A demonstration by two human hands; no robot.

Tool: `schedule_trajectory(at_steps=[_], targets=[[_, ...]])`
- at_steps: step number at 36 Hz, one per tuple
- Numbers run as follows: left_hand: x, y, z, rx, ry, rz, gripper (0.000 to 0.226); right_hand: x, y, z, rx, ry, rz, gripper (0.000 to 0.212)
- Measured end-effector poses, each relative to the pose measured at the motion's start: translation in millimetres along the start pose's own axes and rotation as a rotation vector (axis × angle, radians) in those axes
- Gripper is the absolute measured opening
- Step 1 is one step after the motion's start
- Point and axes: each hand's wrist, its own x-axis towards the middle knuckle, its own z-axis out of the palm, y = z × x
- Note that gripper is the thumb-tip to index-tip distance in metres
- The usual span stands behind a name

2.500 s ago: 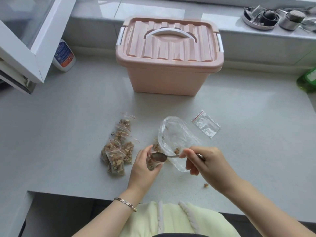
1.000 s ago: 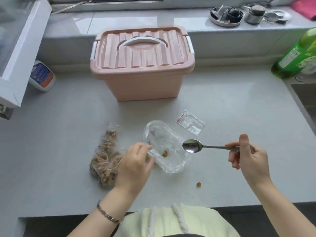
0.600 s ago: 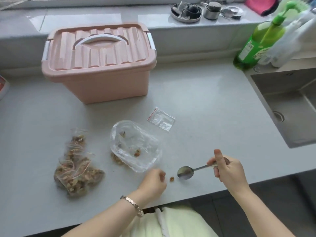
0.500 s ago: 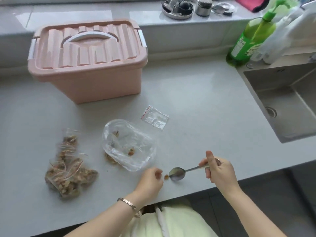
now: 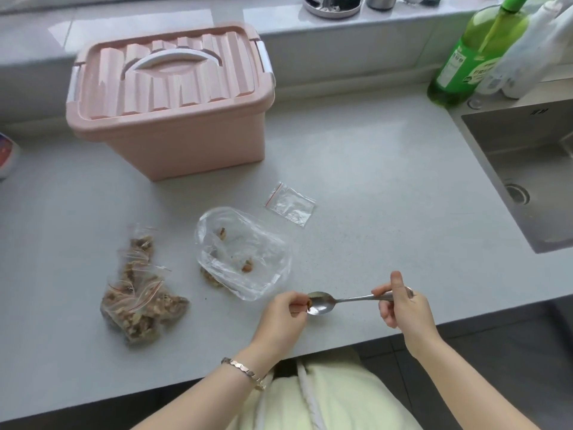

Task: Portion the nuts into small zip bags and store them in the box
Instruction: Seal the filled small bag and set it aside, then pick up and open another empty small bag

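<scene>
Step in hand: stray nut piece [image 5: 309, 303] recovery. Left hand [image 5: 283, 315] pinches it at spoon [image 5: 322, 303] bowl; right hand [image 5: 403, 308] grips handle. Next, likely: level carry to empty zip bag [image 5: 291, 204], far side.

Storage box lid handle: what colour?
White handle on the pink box; head view shows it best.

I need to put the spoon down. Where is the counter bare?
Widest bare patch: between the empty zip bag and the sink, below the green bottle. Another lies between the pink box and the filled bags. Crowded around the large clear bag.
</scene>
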Motion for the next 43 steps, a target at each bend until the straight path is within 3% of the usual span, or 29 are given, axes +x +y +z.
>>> schedule_trajectory(at_steps=[6, 11, 16, 22, 28, 33, 37, 40, 43], targets=[[-2, 40, -34, 0.088, 0.159, 0.286, 0.019, 10, -21, 3, 0.116, 0.002, 0.015, 0.056], [14, 64, -86, 0.234, 0.45, 0.484, 0.019, 14, -55, 17, 0.161, -0.063, -0.077, 0.055], [33, 50, -128, 0.368, 0.615, 0.285, 0.011, 18, -69, 54, 0.174, -0.18, -0.105, 0.05], [34, 20, -140, 0.408, 0.46, -0.001, 0.028, 30, -49, 102, 0.146, -0.307, 0.051, 0.037], [30, 6, -137, 0.331, 0.376, -0.016, 0.044, 39, -35, 105, 0.129, -0.29, 0.117, 0.018], [31, 1, -135, 0.3, 0.367, 0.019, 0.046, 45, -25, 89, -0.277, -0.121, -0.026, 0.015], [33, 0, -138, 0.294, 0.358, 0.026, 0.047, 61, -34, 89, -0.75, -0.037, -0.421, 0.008], [33, -1, -141, 0.304, 0.345, 0.031, 0.047, 80, -50, 112, -0.868, -0.014, -0.608, 0.016], [31, -1, -142, 0.302, 0.327, 0.04, 0.046, 100, -70, 145, -0.99, -0.032, -0.664, 0.033]])
